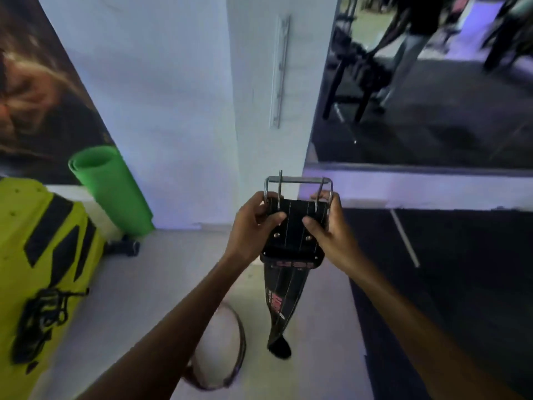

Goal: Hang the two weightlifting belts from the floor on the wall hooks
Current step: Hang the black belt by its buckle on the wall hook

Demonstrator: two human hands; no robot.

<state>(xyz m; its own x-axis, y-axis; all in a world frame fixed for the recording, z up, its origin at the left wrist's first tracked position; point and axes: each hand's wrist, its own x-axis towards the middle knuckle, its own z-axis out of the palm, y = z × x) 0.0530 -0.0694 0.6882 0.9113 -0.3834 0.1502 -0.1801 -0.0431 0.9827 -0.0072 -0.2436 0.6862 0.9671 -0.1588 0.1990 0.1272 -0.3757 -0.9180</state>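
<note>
Gripping black belt (291,235) buckle end — left hand (253,223), right hand (328,226), second belt (227,350) on floor

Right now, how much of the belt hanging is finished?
Nothing is hung yet: the hook rail on the wall is bare. In hand: the left hand and right hand hold the black belt by its buckle end, below the rail, its tail dangling. Left: hook this one, then pick up the brown belt lying curled on the floor.
</note>
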